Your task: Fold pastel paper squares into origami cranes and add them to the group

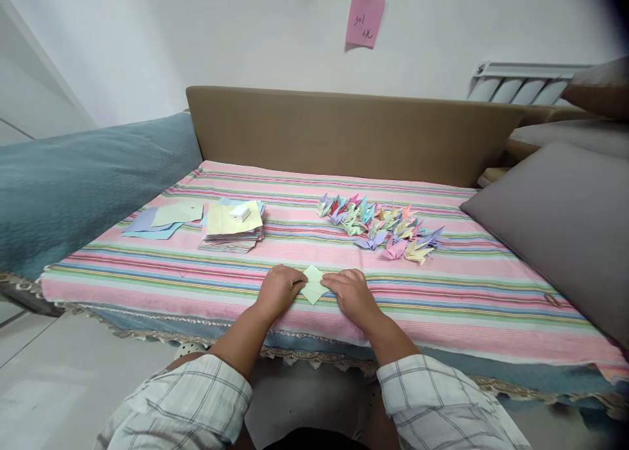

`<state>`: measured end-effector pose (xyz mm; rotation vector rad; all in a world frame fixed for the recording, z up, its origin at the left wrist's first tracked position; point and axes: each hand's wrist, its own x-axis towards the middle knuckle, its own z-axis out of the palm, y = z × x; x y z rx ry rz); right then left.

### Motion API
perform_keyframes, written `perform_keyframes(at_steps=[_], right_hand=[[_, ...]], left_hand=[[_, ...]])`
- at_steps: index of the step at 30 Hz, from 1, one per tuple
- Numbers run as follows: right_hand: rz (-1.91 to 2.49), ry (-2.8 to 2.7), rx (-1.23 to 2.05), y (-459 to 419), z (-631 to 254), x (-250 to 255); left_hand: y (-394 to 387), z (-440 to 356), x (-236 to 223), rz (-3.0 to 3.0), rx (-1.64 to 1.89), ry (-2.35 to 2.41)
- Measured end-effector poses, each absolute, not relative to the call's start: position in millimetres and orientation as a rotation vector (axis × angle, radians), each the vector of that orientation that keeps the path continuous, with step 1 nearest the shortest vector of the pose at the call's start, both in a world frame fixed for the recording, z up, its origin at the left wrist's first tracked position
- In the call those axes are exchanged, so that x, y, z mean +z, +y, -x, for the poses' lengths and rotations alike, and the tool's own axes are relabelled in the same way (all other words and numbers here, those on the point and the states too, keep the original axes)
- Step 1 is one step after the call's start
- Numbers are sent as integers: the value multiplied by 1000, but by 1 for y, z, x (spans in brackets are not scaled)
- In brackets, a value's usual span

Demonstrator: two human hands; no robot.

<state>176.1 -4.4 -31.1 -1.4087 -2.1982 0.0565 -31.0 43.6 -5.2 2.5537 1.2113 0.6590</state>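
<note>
- The left hand (280, 287) was mostly closed, its thumb and fingers bunched together at the left corner of a small pale green paper (313, 286).
- The right hand (352, 294) mirrored it at the right corner, fingers curled and fingertips down on the paper; its thumb's exact grip was too small to tell.
- The pale green paper was folded into a diamond and lay between the two hands, close to the front edge of a striped cloth (157, 281), with one point toward the person and one away. Faint creases crossed its face.
- Both forearms came in from the near side, with checked sleeves (192, 397) pushed up toward the elbows.
- Beyond the right hand, folded paper cranes (372, 239) sat in a tight cluster, in pink, red, purple, yellow, green and blue.
- Beyond the left hand stood a stack of paper (230, 240), its top sheet yellow, with a small white block (240, 213) resting on it.
- Left of that stack, a few loose sheets (177, 213) overlapped in pale green, purple and blue.
- The cloth covered the seat of a sofa, which had a brown backrest (344, 135) and, at the left, an arm under a blue cover (98, 175).
- A grey cushion (555, 234) leaned at the right end.
- On the wall (236, 37) behind were a pink note (364, 21) with handwriting and, farther right, part of a white radiator (525, 86).
</note>
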Motion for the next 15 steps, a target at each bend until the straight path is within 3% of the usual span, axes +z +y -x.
perform_keyframes(at_steps=[15], right_hand=[[1411, -2179, 100, -5, -177, -30]], left_hand=[[46, 41, -3, -2473, 607, 1361]])
